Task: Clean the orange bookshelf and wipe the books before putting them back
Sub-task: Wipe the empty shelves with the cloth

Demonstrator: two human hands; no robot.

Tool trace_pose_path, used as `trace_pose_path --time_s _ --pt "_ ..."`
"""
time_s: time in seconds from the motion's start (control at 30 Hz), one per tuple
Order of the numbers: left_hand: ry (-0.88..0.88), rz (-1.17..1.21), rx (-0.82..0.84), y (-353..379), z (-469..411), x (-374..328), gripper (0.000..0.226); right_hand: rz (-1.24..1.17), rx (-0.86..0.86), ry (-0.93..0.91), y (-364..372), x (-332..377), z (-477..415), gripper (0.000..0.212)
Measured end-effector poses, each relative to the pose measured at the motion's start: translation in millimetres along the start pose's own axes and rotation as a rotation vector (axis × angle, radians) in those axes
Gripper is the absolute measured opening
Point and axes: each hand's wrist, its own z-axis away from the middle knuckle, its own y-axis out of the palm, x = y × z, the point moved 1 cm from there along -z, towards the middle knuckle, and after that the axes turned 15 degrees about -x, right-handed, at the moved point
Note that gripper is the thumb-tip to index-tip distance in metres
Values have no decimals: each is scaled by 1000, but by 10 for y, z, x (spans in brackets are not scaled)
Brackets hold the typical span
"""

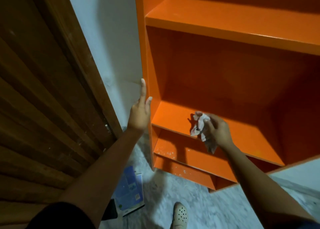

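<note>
The right hand (pixel 217 131) grasps a cloth (pixel 200 127), which looks soft and light, bunched at its middle over a board of the orange bookshelf (pixel 225 25), while the left hand (pixel 140 113) lies released, fingers straight, against its side; books (pixel 129 185) lie on the floor (pixel 173 190).

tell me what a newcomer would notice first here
The bright orange bookshelf fills the right side, its shelves without books. At a lower shelf the right grip holds a crumpled cloth, while the left grip rests on the left edge. A blue book lies on the floor below.
</note>
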Motion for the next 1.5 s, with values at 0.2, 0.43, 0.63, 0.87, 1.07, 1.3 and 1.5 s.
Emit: trace_pose_path --time_s 0.2,0.43,0.63,0.87,1.07,1.3,1.5 --pt "54 55 68 -39 -27 73 66 267 -136 128 15 -487 -60 29" --pt "49 45 92 -29 -49 113 63 324 2 -128 509 -226 330 28" --pt "44 37 81 -22 -58 106 65 -78 35 34 787 240 283 23" --pt "80 48 17 -15 -65 110 65 -169 21 23 1381 595 358 32" --pt "125 53 -7 -26 -89 123 68 54 40 -134 1583 570 440 38" --pt "165 104 -70 -3 -74 146 65 288 149 -259 1670 474 408 54" --pt "174 103 -99 -5 -61 164 59 356 172 -387 1624 421 369 47"
